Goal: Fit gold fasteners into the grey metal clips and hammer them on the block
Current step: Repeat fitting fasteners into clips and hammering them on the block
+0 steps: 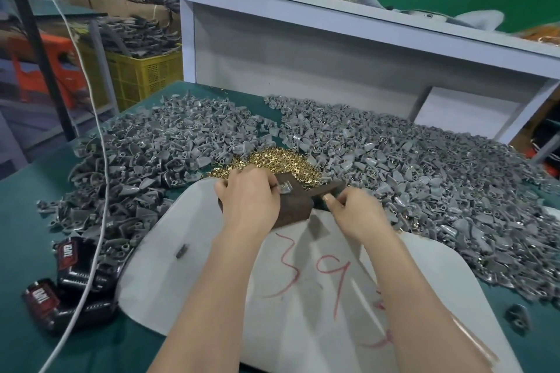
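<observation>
While the left hand (248, 200) pinches a clip (285, 189) on the block (295, 210), the right hand (357, 210) grips what looks like the hammer (331, 186), just beside the clip at three o'clock.

Block (295, 209) half under left hand (248, 197); hammer (331, 188) blurred

Fasteners (274, 162) behind block (291, 206), between clips (424, 166)
</observation>
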